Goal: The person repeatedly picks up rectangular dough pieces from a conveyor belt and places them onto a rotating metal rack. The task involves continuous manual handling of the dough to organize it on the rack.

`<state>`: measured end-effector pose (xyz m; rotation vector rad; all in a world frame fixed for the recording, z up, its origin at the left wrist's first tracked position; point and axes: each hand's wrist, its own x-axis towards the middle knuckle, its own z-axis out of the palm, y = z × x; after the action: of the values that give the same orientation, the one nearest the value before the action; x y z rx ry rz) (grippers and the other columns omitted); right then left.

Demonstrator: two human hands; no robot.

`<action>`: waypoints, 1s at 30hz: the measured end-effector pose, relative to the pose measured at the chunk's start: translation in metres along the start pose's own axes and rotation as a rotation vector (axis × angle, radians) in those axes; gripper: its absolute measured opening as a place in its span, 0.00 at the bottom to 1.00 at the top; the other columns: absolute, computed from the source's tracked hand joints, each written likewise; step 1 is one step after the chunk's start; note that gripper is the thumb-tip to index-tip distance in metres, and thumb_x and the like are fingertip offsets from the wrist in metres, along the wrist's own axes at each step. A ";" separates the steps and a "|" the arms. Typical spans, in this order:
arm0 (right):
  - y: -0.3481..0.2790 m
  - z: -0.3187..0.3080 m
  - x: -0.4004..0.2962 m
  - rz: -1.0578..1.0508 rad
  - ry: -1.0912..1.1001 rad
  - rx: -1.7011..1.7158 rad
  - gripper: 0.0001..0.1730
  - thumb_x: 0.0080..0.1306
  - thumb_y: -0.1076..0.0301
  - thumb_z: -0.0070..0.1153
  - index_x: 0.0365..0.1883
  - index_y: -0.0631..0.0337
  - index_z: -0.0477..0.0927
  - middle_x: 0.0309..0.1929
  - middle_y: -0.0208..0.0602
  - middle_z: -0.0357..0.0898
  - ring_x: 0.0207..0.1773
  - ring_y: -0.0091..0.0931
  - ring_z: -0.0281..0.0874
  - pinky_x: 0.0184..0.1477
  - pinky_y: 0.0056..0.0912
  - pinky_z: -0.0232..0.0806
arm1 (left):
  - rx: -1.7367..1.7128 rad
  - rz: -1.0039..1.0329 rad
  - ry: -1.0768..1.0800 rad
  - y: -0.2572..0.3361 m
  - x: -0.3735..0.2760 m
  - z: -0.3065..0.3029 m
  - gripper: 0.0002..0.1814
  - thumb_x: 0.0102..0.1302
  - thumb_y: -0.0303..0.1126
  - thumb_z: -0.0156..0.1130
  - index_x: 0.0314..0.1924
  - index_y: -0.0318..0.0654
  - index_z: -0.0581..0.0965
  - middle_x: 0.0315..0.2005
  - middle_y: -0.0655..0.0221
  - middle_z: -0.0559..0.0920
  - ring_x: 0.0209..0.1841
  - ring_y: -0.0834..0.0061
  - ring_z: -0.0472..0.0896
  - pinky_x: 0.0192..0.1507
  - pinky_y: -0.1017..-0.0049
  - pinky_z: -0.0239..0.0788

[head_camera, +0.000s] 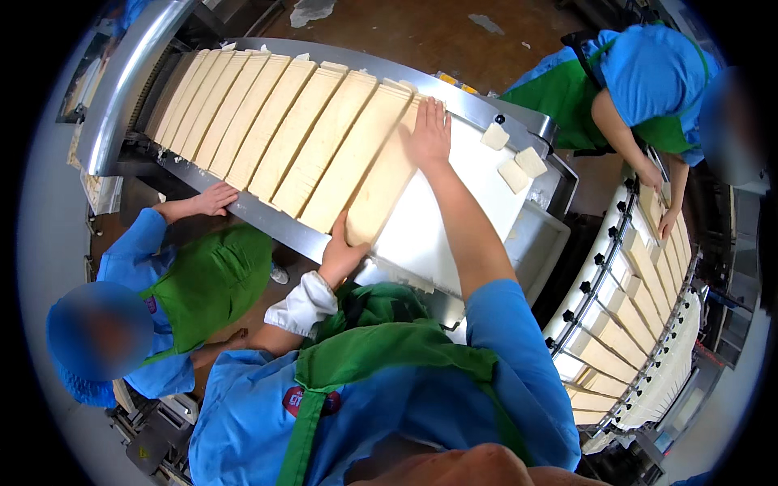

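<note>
Long stacks of pale dough sheets (304, 130) lie side by side across a conveyor. My left hand (345, 249) is at the near end of the rightmost stacks, its thumb raised against the dough and its fingers at the near edge. My right hand (433, 133) lies flat at the far end of the rightmost stack (386, 182), fingers stretched out and close together. Whether either hand grips the dough cannot be told. To the right of that stack is bare white belt (425, 225), with small square dough pieces (513, 176) near its right end.
A co-worker's hand (216, 198) rests on the conveyor's near metal edge (273, 222). Another co-worker (656, 85) handles dough strips at a second conveyor (632, 304) on the right. A pale plastic bin (547, 243) stands below the belt's right end. A curved metal cover (130, 85) spans the left end.
</note>
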<state>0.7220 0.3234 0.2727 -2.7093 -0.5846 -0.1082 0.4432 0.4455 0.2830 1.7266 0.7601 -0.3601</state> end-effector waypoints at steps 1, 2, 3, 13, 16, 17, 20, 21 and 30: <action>-0.003 0.008 0.001 0.046 -0.028 -0.023 0.44 0.74 0.46 0.51 0.77 0.69 0.57 0.82 0.53 0.49 0.85 0.43 0.40 0.82 0.54 0.37 | -0.014 -0.006 -0.019 0.001 0.000 -0.002 0.54 0.55 0.35 0.71 0.79 0.38 0.53 0.61 0.45 0.79 0.58 0.52 0.82 0.59 0.66 0.73; -0.004 0.014 -0.002 0.043 0.012 -0.073 0.44 0.75 0.44 0.49 0.78 0.69 0.57 0.82 0.53 0.48 0.86 0.43 0.39 0.82 0.58 0.35 | -0.026 -0.009 -0.042 0.002 0.000 -0.003 0.54 0.55 0.35 0.71 0.79 0.39 0.53 0.60 0.46 0.79 0.57 0.53 0.82 0.59 0.66 0.73; -0.010 0.015 -0.008 0.050 -0.013 -0.075 0.44 0.76 0.44 0.48 0.78 0.69 0.57 0.83 0.53 0.48 0.86 0.43 0.38 0.82 0.58 0.34 | -0.044 -0.021 -0.053 0.001 -0.002 -0.004 0.54 0.55 0.34 0.71 0.80 0.39 0.53 0.60 0.47 0.79 0.57 0.53 0.82 0.59 0.66 0.73; -0.026 -0.029 0.034 0.235 -0.214 -0.143 0.43 0.60 0.43 0.61 0.64 0.68 0.73 0.68 0.49 0.70 0.75 0.40 0.58 0.79 0.64 0.40 | -0.102 -0.269 -0.286 0.051 0.003 -0.021 0.58 0.54 0.37 0.72 0.80 0.42 0.50 0.48 0.52 0.85 0.45 0.54 0.86 0.50 0.62 0.78; -0.012 -0.033 0.029 0.278 -0.226 -0.120 0.44 0.57 0.40 0.63 0.60 0.68 0.76 0.65 0.51 0.73 0.74 0.40 0.61 0.78 0.59 0.45 | 0.282 0.363 0.075 0.012 0.008 -0.002 0.58 0.51 0.42 0.74 0.78 0.42 0.53 0.42 0.52 0.86 0.40 0.48 0.87 0.45 0.57 0.78; -0.001 -0.039 0.023 0.297 -0.233 -0.143 0.44 0.57 0.39 0.63 0.59 0.68 0.76 0.64 0.51 0.73 0.73 0.40 0.63 0.77 0.57 0.47 | 0.322 0.293 0.011 0.011 0.007 0.000 0.57 0.50 0.44 0.75 0.77 0.43 0.55 0.42 0.50 0.86 0.40 0.47 0.86 0.46 0.57 0.78; 0.047 -0.069 -0.017 0.397 -0.278 -0.209 0.47 0.55 0.36 0.65 0.59 0.69 0.76 0.62 0.54 0.75 0.69 0.41 0.70 0.73 0.51 0.57 | 0.448 0.198 -0.137 0.052 -0.005 0.001 0.53 0.48 0.46 0.75 0.73 0.45 0.61 0.42 0.47 0.85 0.42 0.42 0.85 0.47 0.54 0.78; 0.061 -0.087 -0.032 0.433 -0.291 -0.229 0.48 0.54 0.35 0.65 0.59 0.69 0.75 0.62 0.55 0.76 0.67 0.42 0.72 0.71 0.49 0.61 | 0.491 0.247 -0.143 0.056 -0.006 0.006 0.51 0.48 0.46 0.75 0.72 0.46 0.62 0.42 0.46 0.85 0.42 0.42 0.85 0.47 0.54 0.78; 0.118 -0.152 -0.198 0.246 -0.337 -0.018 0.56 0.42 0.50 0.80 0.72 0.42 0.70 0.55 0.60 0.78 0.60 0.48 0.77 0.61 0.49 0.72 | 0.823 0.413 -0.084 0.059 0.018 0.032 0.50 0.41 0.39 0.80 0.68 0.56 0.67 0.44 0.42 0.80 0.47 0.40 0.81 0.51 0.51 0.77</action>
<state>0.5909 0.0916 0.3450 -2.8100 -0.3335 0.4143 0.4997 0.4131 0.3073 2.5544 0.1599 -0.4917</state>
